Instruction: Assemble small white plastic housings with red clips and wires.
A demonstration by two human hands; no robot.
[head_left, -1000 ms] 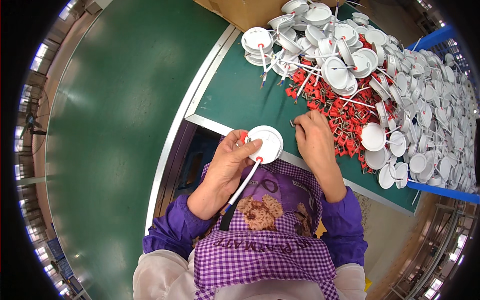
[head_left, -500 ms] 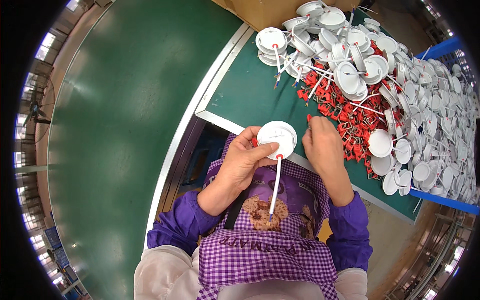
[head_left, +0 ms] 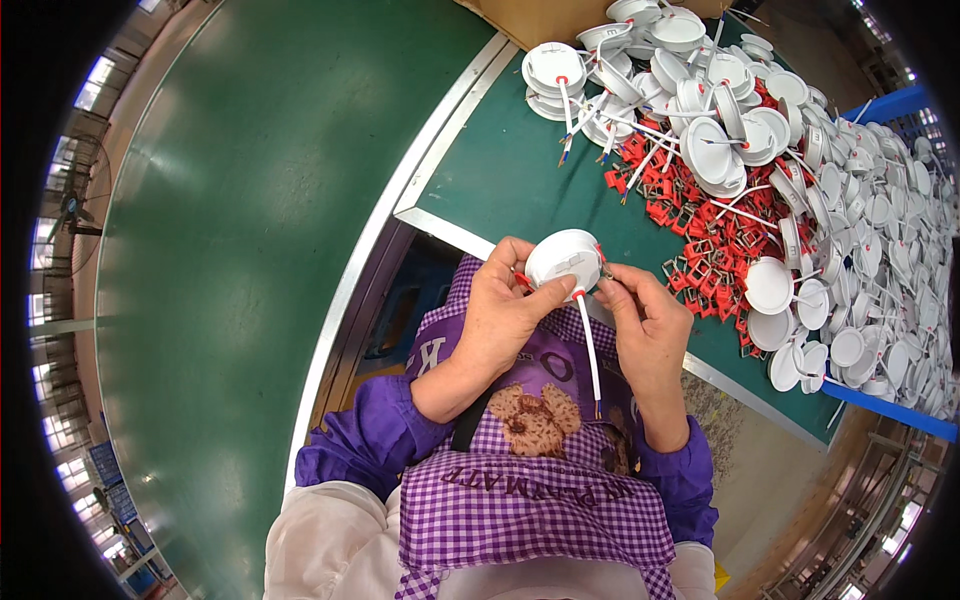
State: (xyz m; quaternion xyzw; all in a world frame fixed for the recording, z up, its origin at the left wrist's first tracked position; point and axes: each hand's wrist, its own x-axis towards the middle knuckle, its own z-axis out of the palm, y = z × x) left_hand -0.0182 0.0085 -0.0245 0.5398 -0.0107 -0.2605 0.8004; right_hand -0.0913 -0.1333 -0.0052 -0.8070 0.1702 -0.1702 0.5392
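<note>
At a green, metal-edged tabletop (head_left: 480,170), well right of a dark fan (head_left: 72,208), gripping 1 round white disc (head_left: 560,254) in left hand (head_left: 500,308), pinching 1 red-and-metal clip (head_left: 605,267) in right hand (head_left: 650,328).

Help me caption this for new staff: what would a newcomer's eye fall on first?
Probably the heap of white discs at the upper right, running into a blue crate at the far right. Next come the red clips along the heap's lower-left edge, on a green table. Then, near the middle, the left hand holds one disc, its cable hanging down, and the right hand is at the disc's right edge.
</note>
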